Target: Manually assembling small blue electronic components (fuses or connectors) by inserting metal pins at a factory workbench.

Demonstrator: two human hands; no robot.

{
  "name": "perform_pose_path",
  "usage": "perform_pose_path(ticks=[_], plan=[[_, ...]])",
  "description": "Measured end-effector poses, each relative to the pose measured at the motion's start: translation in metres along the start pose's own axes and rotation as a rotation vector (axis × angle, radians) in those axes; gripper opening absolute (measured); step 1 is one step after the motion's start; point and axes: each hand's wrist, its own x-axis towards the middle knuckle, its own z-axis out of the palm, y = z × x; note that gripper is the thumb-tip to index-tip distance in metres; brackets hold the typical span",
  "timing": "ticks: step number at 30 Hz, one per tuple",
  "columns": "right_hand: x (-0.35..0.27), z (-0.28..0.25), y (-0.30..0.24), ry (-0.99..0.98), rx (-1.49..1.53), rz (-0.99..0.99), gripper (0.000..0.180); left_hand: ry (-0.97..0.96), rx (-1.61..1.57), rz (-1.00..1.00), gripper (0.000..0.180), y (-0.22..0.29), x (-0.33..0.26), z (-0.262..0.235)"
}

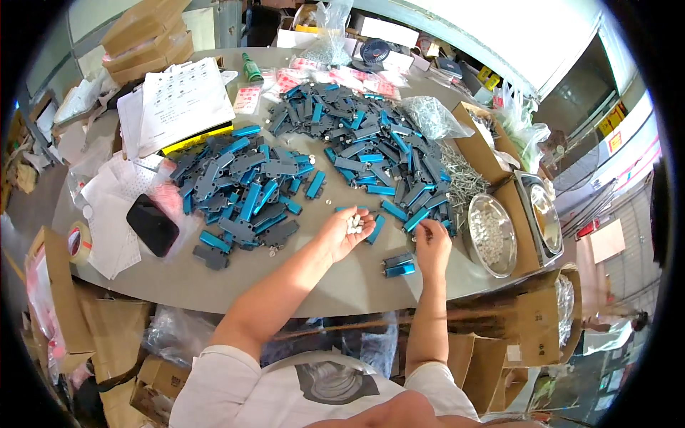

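My left hand (339, 239) is cupped palm up over the middle of the table, holding several small white pieces (354, 225). A blue-and-grey part (375, 230) lies just beside its fingertips. To the right, my right hand (433, 246) is closed, fingertips together at the near edge of a large heap of blue-and-grey parts (371, 143); whatever is in its fingers is hidden. Two of these flat rectangular parts (398, 265) lie side by side left of that wrist. Another heap of such parts (246, 182) spreads on the left.
A metal bowl of small white pieces (492, 235) stands right of my right hand, with loose screws (464, 175) behind it. On the left are a black phone (153, 225), a roll of tape (79, 241) and paper sheets (185, 100). Cardboard boxes (517, 221) line the right edge.
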Motion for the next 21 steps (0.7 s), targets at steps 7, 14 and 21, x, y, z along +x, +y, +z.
perform_pose_path(ticks=[7, 14, 21], plan=[[-0.057, 0.063, -0.037, -0.126, 1.783, 0.664, 0.04, -0.106, 0.014, 0.375, 0.031, -0.05, -0.028, 0.021], [-0.056, 0.072, -0.047, -0.239, 2.643, 0.711, 0.032, -0.26, 1.045, 0.773, 0.03, -0.049, -0.045, 0.034], [0.003, -0.012, 0.043, 0.09, 2.129, 0.515, 0.026, 0.024, 1.357, 1.103, 0.022, -0.013, -0.018, 0.014]])
